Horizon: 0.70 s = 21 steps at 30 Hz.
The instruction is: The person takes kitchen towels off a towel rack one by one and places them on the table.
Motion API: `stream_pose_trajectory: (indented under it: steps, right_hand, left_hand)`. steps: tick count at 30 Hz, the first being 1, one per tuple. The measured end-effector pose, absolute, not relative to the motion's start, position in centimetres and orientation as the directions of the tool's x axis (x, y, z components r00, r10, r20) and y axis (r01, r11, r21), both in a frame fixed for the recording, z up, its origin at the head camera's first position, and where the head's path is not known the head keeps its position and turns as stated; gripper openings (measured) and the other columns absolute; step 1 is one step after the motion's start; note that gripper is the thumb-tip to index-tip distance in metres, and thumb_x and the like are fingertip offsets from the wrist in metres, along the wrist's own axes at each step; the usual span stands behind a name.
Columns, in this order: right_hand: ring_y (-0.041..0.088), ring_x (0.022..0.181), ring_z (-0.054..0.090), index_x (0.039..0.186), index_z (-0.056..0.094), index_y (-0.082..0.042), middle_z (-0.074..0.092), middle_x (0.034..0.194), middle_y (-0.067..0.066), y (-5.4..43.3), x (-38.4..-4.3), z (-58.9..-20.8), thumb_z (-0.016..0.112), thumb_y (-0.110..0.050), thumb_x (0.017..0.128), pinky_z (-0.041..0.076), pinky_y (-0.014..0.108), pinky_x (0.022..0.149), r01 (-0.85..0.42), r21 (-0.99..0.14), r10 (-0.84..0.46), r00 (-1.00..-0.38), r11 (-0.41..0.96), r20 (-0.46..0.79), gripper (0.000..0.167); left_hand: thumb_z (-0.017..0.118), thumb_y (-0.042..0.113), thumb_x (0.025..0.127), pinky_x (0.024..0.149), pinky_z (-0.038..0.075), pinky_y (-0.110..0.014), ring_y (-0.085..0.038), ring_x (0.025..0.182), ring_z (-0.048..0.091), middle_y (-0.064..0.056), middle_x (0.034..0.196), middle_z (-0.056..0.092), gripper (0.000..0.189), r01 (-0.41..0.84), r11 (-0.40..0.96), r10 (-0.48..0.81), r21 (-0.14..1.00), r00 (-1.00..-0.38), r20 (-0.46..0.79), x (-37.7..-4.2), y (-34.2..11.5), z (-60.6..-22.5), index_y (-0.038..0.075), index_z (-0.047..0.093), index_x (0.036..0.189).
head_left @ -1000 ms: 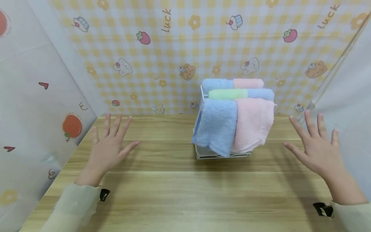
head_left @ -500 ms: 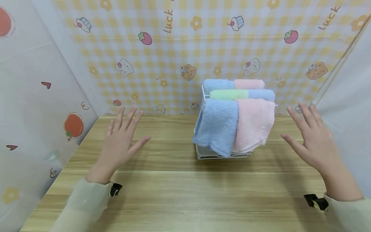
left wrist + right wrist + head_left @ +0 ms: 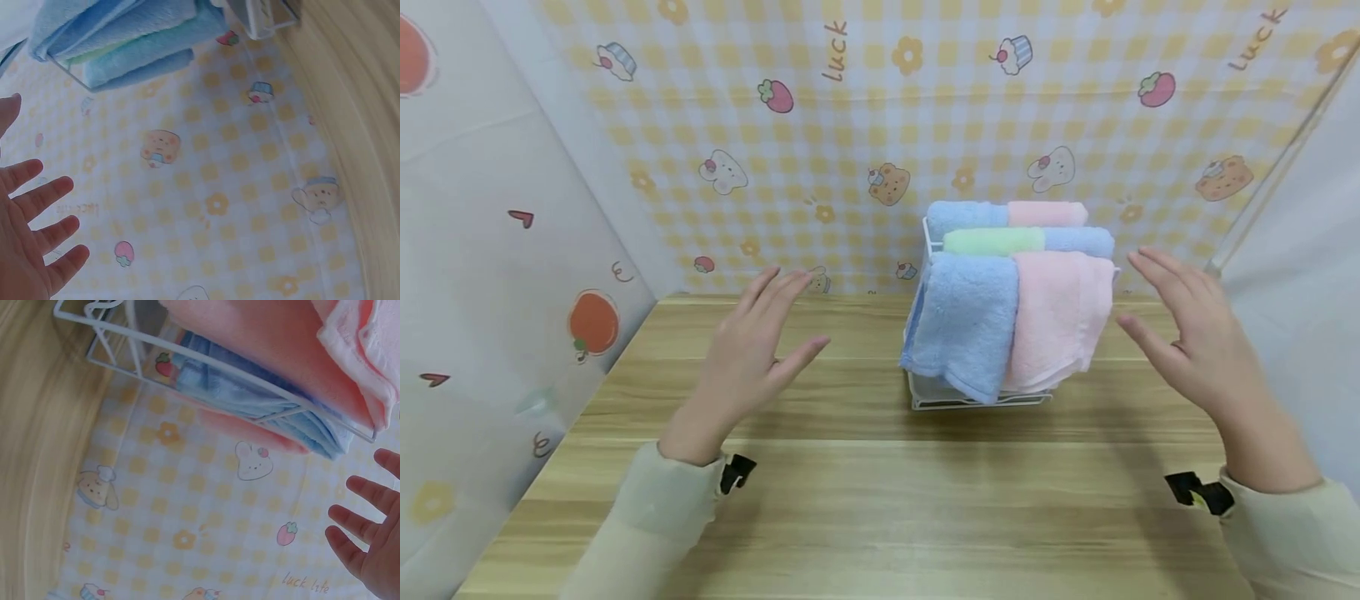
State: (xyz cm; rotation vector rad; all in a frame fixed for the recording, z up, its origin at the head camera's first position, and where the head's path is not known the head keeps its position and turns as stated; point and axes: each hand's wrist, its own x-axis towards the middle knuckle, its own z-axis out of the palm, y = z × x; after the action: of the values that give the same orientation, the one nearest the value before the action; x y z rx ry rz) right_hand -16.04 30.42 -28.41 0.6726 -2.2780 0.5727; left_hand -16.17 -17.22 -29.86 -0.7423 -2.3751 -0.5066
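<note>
A white wire rack (image 3: 981,406) stands on the wooden table, right of the middle, with several small towels hung over it. At its front hang a blue towel (image 3: 966,325) and a pink towel (image 3: 1060,321). Behind them lie a green-and-blue towel (image 3: 1026,242) and a blue-and-pink towel (image 3: 1007,215). My left hand (image 3: 748,350) hovers left of the rack, fingers extended, holding nothing. Close by the rack's right side is my right hand (image 3: 1202,346), its thumb spread from the fingers and nothing in it. The right wrist view shows the pink towel (image 3: 269,350) near those fingertips.
A yellow checked cloth (image 3: 820,125) with cartoon prints hangs behind the table. White printed cloth (image 3: 490,250) covers the left side, and a plain pale cloth (image 3: 1292,267) the right. The wooden tabletop (image 3: 880,500) spreads in front of the rack.
Both hands have moved inward toward the rack, the left one rightward and the right one slightly leftward. Their spread fingers have drawn closer together. The rack and towels stay put.
</note>
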Motion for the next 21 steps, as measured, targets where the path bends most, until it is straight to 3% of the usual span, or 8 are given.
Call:
stream_pose_trajectory:
  steps: [3,11,15,18,21]
  right_hand:
    - [0.036,0.134,0.047,0.142,0.053,-0.009,0.053,0.144,0.020,30.1,-16.4,-28.2,0.059,-0.047,0.098,0.026,0.035,0.117,-0.625,-0.220,-0.293,-0.610,0.749,0.736,0.059]
    - [-0.008,0.128,0.044,0.127,0.065,-0.001,0.065,0.127,0.025,28.9,-17.2,-28.0,0.064,-0.036,0.097,0.029,0.019,0.107,-0.642,-0.266,-0.220,-0.574,0.719,0.789,0.046]
    - [-0.011,0.116,0.044,0.120,0.069,0.000,0.069,0.122,-0.006,28.2,-17.3,-28.1,0.068,-0.020,0.094,0.033,0.011,0.092,-0.618,-0.323,-0.146,-0.586,0.717,0.797,0.033]
    - [-0.012,0.109,0.045,0.118,0.071,-0.001,0.068,0.114,-0.016,27.9,-17.3,-28.1,0.070,-0.012,0.091,0.035,0.008,0.086,-0.589,-0.381,-0.092,-0.617,0.713,0.782,0.029]
    - [-0.012,0.106,0.050,0.116,0.071,0.001,0.070,0.108,-0.014,27.8,-17.3,-28.2,0.070,-0.008,0.091,0.038,0.005,0.084,-0.581,-0.423,-0.059,-0.632,0.695,0.772,0.027]
  left_hand:
    - [0.053,0.054,0.098,0.102,0.043,-0.065,-0.036,0.145,0.037,-0.007,0.148,0.052,0.067,0.639,0.743,0.385,0.199,-0.651,0.655,-16.0,-16.4,-29.5,0.013,0.042,0.150]
    - [0.063,0.039,0.096,0.112,0.039,-0.054,-0.026,0.143,0.039,-0.004,0.150,0.050,0.065,0.678,0.673,0.396,0.296,-0.668,0.630,-16.1,-14.3,-28.7,0.015,0.040,0.152]
    - [0.067,0.032,0.095,0.115,0.038,-0.048,-0.024,0.140,0.042,-0.005,0.149,0.051,0.065,0.712,0.620,0.411,0.330,-0.653,0.635,-16.3,-13.1,-28.7,0.014,0.039,0.151]
    - [0.066,0.031,0.096,0.115,0.038,-0.044,-0.023,0.137,0.045,-0.005,0.148,0.052,0.065,0.729,0.586,0.423,0.354,-0.647,0.634,-16.5,-12.2,-28.8,0.015,0.038,0.152]
    - [0.064,0.030,0.098,0.116,0.037,-0.043,-0.023,0.136,0.047,-0.005,0.147,0.053,0.063,0.746,0.550,0.435,0.375,-0.639,0.634,-16.8,-11.3,-28.7,0.015,0.037,0.153]
